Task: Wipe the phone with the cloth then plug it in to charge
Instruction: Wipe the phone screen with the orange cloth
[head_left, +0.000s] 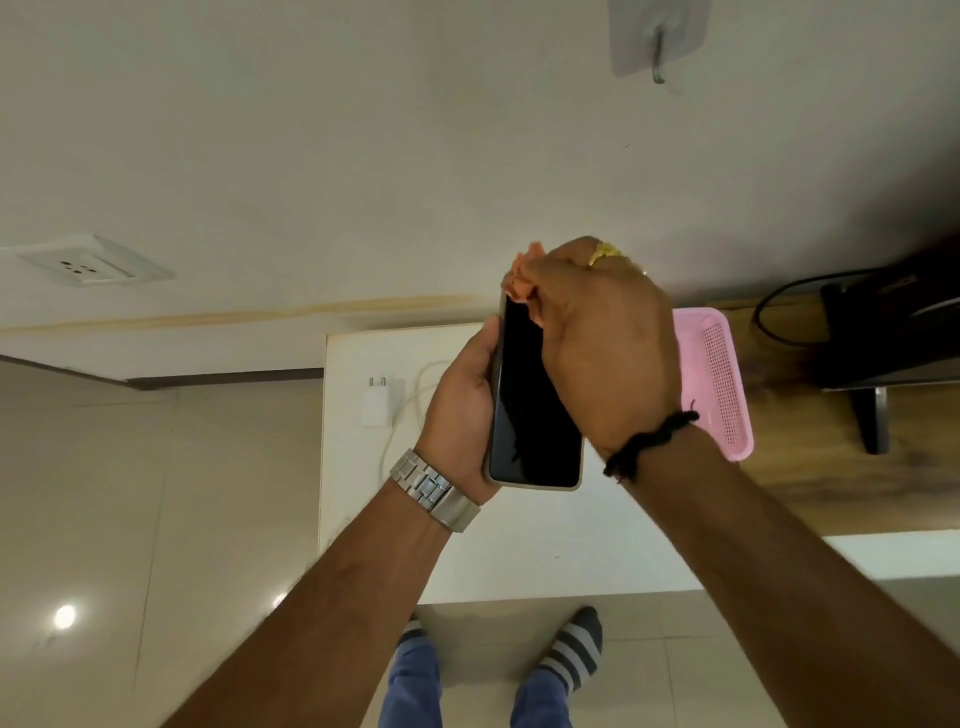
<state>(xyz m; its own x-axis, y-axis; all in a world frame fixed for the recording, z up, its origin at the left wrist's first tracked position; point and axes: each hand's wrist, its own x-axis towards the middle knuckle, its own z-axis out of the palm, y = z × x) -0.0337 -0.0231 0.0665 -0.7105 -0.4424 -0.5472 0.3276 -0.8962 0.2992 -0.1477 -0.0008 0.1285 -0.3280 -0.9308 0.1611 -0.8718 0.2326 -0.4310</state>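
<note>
Two hands meet above the white worktop (519, 561) in the head view, whose left edge drops to tiled floor and whose far edge meets the wall. Bare worktop surface lies below the wrists; a white charger (375, 402) with its cable lies near the left edge, and a pink basket (719, 374) sits to the right, partly on the wooden shelf (831, 483). The left hand (460, 410) grips the phone (535, 400) by its left side, dark screen up. The right hand (608, 348) is curled round an orange cloth (522, 278), pressing it on the phone's top end. A wall socket (83, 267) sits well to the left.
</note>
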